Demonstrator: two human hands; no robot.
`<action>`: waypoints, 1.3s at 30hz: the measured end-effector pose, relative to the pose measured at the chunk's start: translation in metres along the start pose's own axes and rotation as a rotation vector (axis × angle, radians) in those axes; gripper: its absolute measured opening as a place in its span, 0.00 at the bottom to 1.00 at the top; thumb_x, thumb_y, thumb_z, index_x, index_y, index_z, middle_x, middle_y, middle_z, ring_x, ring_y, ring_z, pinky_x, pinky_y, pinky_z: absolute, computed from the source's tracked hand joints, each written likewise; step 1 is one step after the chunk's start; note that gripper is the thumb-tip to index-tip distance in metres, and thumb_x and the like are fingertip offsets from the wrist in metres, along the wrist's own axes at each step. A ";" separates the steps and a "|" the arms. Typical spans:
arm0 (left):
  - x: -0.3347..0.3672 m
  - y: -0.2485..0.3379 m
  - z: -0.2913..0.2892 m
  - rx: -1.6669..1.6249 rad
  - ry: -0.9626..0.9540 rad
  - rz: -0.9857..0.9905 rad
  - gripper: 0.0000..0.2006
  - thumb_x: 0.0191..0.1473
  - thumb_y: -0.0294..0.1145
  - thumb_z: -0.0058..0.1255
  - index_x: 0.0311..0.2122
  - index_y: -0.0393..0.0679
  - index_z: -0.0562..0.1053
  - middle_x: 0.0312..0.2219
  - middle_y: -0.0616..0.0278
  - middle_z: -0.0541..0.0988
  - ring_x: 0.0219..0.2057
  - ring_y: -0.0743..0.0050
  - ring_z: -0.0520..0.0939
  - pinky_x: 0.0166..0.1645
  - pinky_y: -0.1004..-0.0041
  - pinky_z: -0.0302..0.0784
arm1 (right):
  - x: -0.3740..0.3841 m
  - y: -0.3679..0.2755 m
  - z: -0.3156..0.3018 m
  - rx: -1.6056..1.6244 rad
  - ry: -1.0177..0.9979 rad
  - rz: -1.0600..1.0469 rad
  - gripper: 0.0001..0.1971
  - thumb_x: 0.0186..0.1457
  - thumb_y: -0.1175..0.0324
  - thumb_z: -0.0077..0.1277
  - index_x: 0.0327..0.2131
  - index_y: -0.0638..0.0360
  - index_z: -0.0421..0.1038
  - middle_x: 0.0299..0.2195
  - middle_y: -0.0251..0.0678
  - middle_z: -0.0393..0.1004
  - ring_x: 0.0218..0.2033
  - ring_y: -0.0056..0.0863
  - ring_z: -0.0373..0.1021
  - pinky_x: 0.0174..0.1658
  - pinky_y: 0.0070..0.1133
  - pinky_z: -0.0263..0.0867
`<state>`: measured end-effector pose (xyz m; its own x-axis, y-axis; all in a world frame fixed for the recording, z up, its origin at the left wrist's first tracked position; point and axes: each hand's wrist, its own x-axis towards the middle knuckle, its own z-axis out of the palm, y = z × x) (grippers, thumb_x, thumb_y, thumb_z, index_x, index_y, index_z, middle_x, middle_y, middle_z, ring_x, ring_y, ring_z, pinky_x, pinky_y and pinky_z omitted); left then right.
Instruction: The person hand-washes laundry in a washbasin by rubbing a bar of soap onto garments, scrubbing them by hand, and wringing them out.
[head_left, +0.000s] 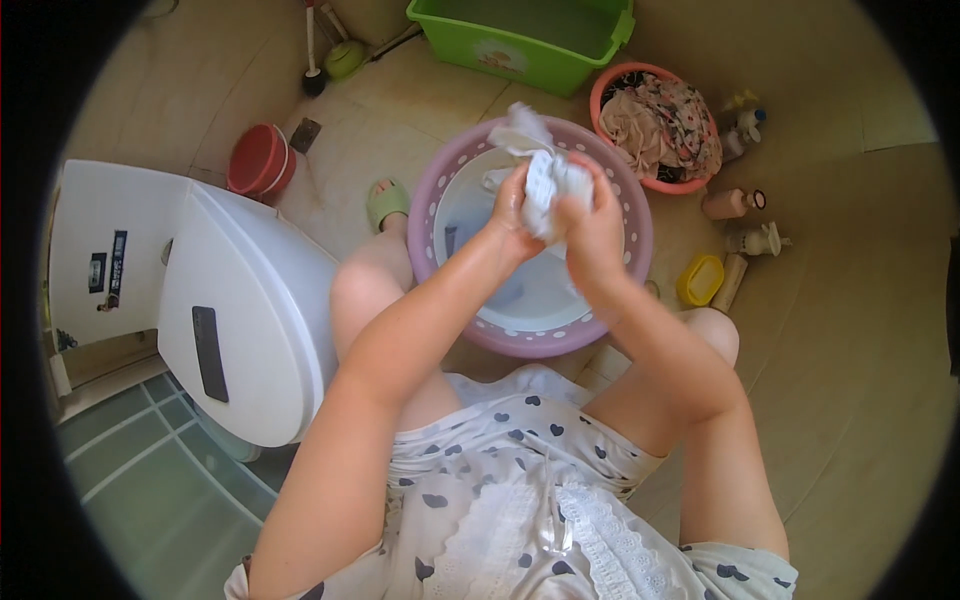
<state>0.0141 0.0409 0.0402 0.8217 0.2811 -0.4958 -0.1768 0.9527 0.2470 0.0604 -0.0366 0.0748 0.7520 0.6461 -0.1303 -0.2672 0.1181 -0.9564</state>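
A bunched white cloth (541, 190) is held up between my two hands, above a purple basin (428, 190) with white dots round its rim. My left hand (512, 215) is closed on the cloth's left side. From the right, my right hand (592, 215) grips the same cloth, its fingers slightly smeared by motion. One loose end of the cloth sticks out beyond my hands on the far side. The basin holds cloudy water (530, 292), with darker shapes in it that I cannot make out.
Beyond the basin stand a green tub (500, 50) and a pink basin of clothes (660, 130). Bottles (728, 204) and a yellow dish (700, 280) line the right wall. To the left are a white toilet (245, 320) with a phone (209, 352) on its lid and a red bucket (258, 160).
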 end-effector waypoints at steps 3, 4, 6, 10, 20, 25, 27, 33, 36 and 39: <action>0.007 -0.014 -0.023 0.003 -0.042 -0.057 0.15 0.53 0.42 0.36 0.40 0.43 0.68 0.35 0.61 0.74 0.38 0.68 0.75 0.44 0.69 0.71 | -0.007 0.031 0.000 -0.450 0.156 -0.153 0.17 0.39 0.75 0.47 0.38 0.63 0.64 0.39 0.40 0.64 0.38 0.31 0.65 0.42 0.24 0.61; -0.003 -0.019 -0.005 0.037 -0.015 -0.059 0.14 0.53 0.39 0.38 0.40 0.43 0.67 0.35 0.62 0.74 0.37 0.70 0.75 0.43 0.71 0.72 | 0.001 0.040 -0.006 -0.815 0.291 -0.279 0.17 0.40 0.73 0.48 0.39 0.64 0.64 0.41 0.40 0.65 0.40 0.27 0.64 0.43 0.22 0.60; -0.014 -0.026 0.007 0.099 0.160 0.050 0.11 0.53 0.35 0.39 0.40 0.43 0.67 0.35 0.62 0.74 0.36 0.72 0.76 0.42 0.72 0.72 | 0.029 0.044 -0.018 -0.828 0.303 -0.230 0.14 0.41 0.73 0.49 0.35 0.64 0.66 0.41 0.42 0.66 0.41 0.27 0.63 0.44 0.24 0.58; -0.014 -0.024 0.010 0.133 0.261 0.033 0.13 0.54 0.38 0.38 0.41 0.46 0.67 0.35 0.63 0.73 0.36 0.73 0.74 0.38 0.77 0.71 | 0.009 0.046 -0.010 -0.356 0.215 -0.074 0.13 0.46 0.73 0.42 0.38 0.65 0.67 0.43 0.46 0.65 0.45 0.33 0.60 0.51 0.26 0.52; -0.014 -0.033 -0.004 0.202 0.137 0.197 0.18 0.55 0.32 0.37 0.51 0.54 0.54 0.44 0.60 0.67 0.44 0.68 0.71 0.43 0.69 0.72 | 0.010 0.042 -0.002 -0.353 0.169 -0.116 0.17 0.46 0.67 0.48 0.40 0.66 0.68 0.44 0.44 0.63 0.45 0.36 0.62 0.49 0.25 0.55; -0.007 -0.033 -0.015 0.228 0.152 0.197 0.20 0.49 0.29 0.40 0.49 0.51 0.56 0.41 0.58 0.69 0.40 0.66 0.74 0.39 0.71 0.72 | -0.041 0.044 0.018 -0.794 0.172 -0.445 0.22 0.44 0.61 0.51 0.42 0.66 0.65 0.47 0.54 0.58 0.48 0.37 0.57 0.50 0.27 0.53; -0.008 -0.038 -0.013 0.289 0.192 0.218 0.20 0.47 0.28 0.42 0.48 0.50 0.57 0.40 0.57 0.69 0.37 0.66 0.75 0.38 0.72 0.72 | 0.016 0.044 -0.006 -0.555 0.112 -0.074 0.21 0.44 0.62 0.51 0.41 0.65 0.65 0.45 0.51 0.61 0.47 0.36 0.58 0.49 0.28 0.52; -0.002 -0.019 -0.011 0.098 0.150 0.003 0.14 0.52 0.40 0.36 0.34 0.38 0.65 0.28 0.57 0.71 0.30 0.66 0.74 0.36 0.67 0.71 | -0.006 0.057 0.001 -0.405 0.272 -0.038 0.09 0.41 0.69 0.49 0.28 0.63 0.65 0.31 0.44 0.67 0.37 0.33 0.62 0.41 0.26 0.56; 0.007 0.006 -0.063 0.006 -0.437 -0.280 0.16 0.52 0.43 0.36 0.36 0.38 0.65 0.29 0.55 0.71 0.32 0.64 0.75 0.39 0.66 0.71 | -0.023 0.035 0.011 -0.439 0.077 -0.247 0.03 0.41 0.75 0.45 0.22 0.63 0.63 0.28 0.43 0.67 0.31 0.33 0.64 0.35 0.23 0.59; 0.000 -0.027 -0.017 0.132 0.177 0.080 0.16 0.51 0.42 0.37 0.38 0.40 0.66 0.32 0.57 0.72 0.35 0.69 0.75 0.40 0.69 0.71 | 0.028 0.037 -0.004 -0.543 0.195 -0.222 0.05 0.40 0.76 0.43 0.26 0.64 0.65 0.24 0.40 0.67 0.26 0.33 0.65 0.32 0.23 0.61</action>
<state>0.0092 0.0168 0.0194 0.6976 0.3825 -0.6058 -0.1557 0.9063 0.3930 0.0738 -0.0174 0.0351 0.8642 0.4948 0.0910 0.2152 -0.2000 -0.9559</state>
